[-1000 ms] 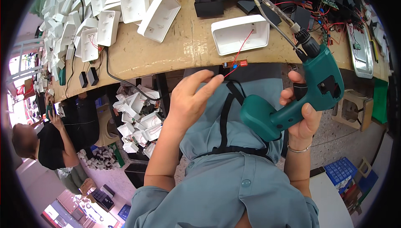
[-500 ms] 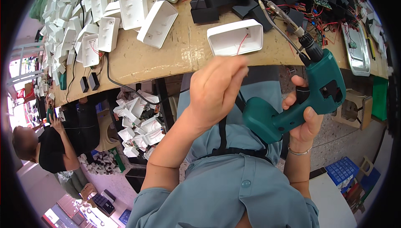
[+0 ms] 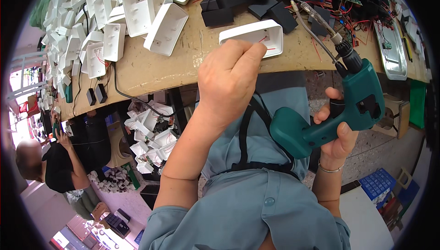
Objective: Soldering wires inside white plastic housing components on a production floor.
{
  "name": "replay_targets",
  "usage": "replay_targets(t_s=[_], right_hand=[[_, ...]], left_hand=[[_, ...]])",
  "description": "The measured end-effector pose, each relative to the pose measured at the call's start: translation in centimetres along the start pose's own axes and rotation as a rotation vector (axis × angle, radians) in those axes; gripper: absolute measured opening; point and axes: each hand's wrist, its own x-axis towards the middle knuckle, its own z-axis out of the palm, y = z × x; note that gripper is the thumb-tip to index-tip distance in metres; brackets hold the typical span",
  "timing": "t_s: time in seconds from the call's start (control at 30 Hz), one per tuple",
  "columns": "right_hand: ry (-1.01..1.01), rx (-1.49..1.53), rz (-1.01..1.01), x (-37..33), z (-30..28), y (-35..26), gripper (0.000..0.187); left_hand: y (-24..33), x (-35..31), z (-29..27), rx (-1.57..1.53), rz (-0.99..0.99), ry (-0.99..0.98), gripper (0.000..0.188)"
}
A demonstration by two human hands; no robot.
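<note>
My left hand (image 3: 231, 82) is closed in a pinch at the near side of an open white plastic box (image 3: 247, 27), hiding part of it. A thin red wire (image 3: 271, 49) runs from the pinched fingertips; a second short red wire end shows inside the box. My right hand (image 3: 337, 131) is wrapped round the grip of a green pistol-shaped soldering gun (image 3: 350, 101), fingers at its black trigger. Its metal tip and the thin curved tube beside it point up over the table, right of the box and apart from it.
White boxes (image 3: 137, 14) are heaped on the table's left, black boxes (image 3: 261, 7) at the back. Circuit boards with red wires and a metal tray (image 3: 392, 62) lie to the right. A black cable (image 3: 133, 96) hangs over the front edge. A co-worker (image 3: 62, 160) sits at left.
My left hand has moved slightly left and up, over the box's near edge. The soldering gun has shifted slightly right and down. The whole view has moved a little.
</note>
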Motion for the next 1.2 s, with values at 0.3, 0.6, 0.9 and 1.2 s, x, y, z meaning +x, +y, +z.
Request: replay_targets(t_s=[0.3,0.6,0.9,1.2], right_hand=[[0.070,-0.153,-0.011,-1.4,-0.5,-0.7,0.072],[0.211,-0.414,0.033,-3.3,0.6,-2.1,0.075],[0.196,-0.577,0.106,-4.5,0.3,-2.2,0.070],[0.089,-0.689,0.217,-3.8,1.5,-2.4,0.059]], left_hand=[[-0.4,0.5,0.0,0.151,0.102,0.012,0.025],[-1.1,0.7,-0.2,0.176,0.141,0.016,0.018],[-0.9,1.5,0.2,0.383,0.134,0.027,0.012],[-2.1,1.4,1.9,0.220,0.148,0.074,0.005]])
